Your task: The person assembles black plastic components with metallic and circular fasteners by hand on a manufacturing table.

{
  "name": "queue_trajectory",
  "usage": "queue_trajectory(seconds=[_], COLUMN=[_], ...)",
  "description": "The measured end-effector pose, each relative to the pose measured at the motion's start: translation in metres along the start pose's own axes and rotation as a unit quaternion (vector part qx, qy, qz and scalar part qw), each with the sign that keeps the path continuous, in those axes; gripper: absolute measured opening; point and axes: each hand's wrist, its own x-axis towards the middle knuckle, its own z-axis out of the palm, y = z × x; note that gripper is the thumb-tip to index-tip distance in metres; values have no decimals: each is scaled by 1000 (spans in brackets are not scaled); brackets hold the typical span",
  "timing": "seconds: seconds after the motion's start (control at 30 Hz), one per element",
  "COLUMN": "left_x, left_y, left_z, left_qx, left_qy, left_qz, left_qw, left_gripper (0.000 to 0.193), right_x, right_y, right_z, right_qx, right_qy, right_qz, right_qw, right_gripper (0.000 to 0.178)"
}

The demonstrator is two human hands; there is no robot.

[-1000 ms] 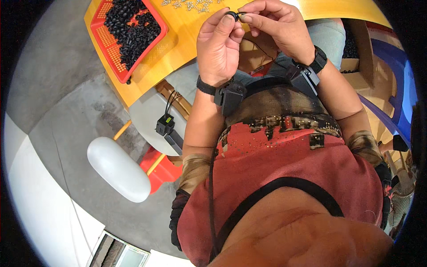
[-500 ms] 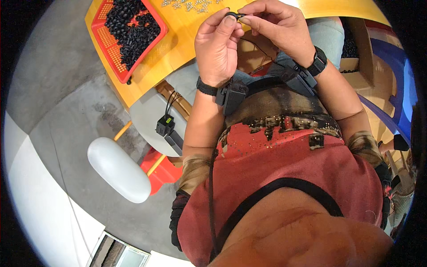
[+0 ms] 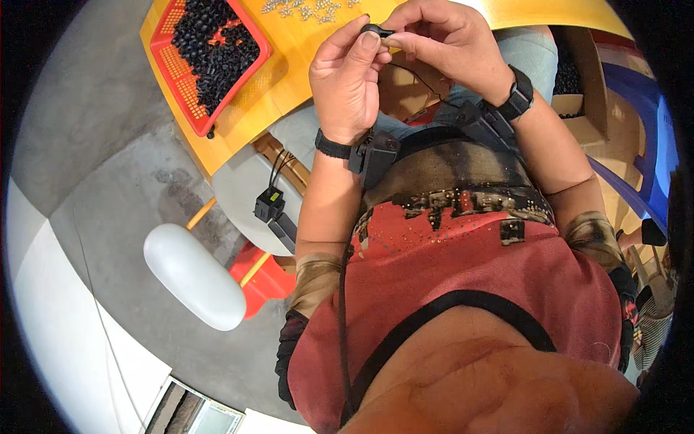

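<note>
Small black part [image 3: 377,30] pinched between both hands above the yellow counter [image 3: 303,54] edge. Left hand [image 3: 347,79] and right hand [image 3: 448,43] both clamped on it, mid-assembly. Red basket [image 3: 189,108] holds many black pieces, small metal bits [image 3: 307,9] lie loose; plenty left.

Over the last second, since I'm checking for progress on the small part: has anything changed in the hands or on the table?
Hardly anything. Both hands, left hand and right hand, still pinch the small black part between their fingertips above the yellow table; at most the fingers shifted slightly. The red basket of black pieces and the small metal parts lie as before.
</note>
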Motion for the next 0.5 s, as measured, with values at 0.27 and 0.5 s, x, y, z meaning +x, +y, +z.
queue_trajectory(seconds=[0.27, 0.5], left_x=[1, 3], left_y=[1, -6], left_z=[3, -13], left_qx=[-15, -32], left_qy=[-21, -44], left_qz=[-2, -71], left_qw=[1000, 996], left_gripper=[32, 46], right_x=[16, 35], right_y=[-14, -33], right_z=[-27, -33], right_qx=[35, -97], right_qy=[-138, -249], right_qz=[31, -50], right_qw=[989, 962], right_gripper=[15, 34])
